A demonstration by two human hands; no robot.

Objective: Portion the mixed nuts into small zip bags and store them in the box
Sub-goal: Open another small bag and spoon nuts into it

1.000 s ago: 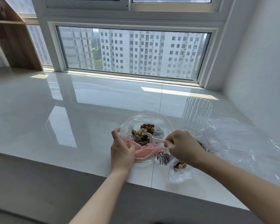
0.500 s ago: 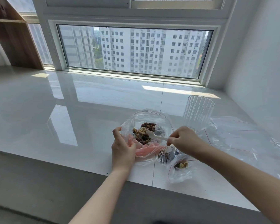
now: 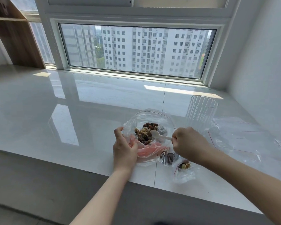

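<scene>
A large clear zip bag [image 3: 150, 116] lies open on the white sill, with mixed nuts [image 3: 146, 131] heaped inside. My left hand [image 3: 124, 147] grips the bag's near-left edge and holds its mouth open. My right hand [image 3: 187, 142] pinches the handle of a small white plastic spoon [image 3: 158, 134], whose bowl rests over the nuts. Two small zip bags [image 3: 182, 166] with a few nuts in them lie just in front of my right hand, near the sill's front edge. A clear ribbed plastic container [image 3: 201, 111] stands upright behind my right hand.
Several empty clear zip bags [image 3: 250, 137] are spread at the right, against the white wall. The glossy sill [image 3: 71, 101] stretches left to a wooden shelf unit [image 3: 18, 38]. A window runs along the back. The sill's front edge drops to a grey face.
The spoon bowl has shifted slightly back toward the right over the nuts as my right hand drew a little right. My left hand keeps its hold on the bag.
</scene>
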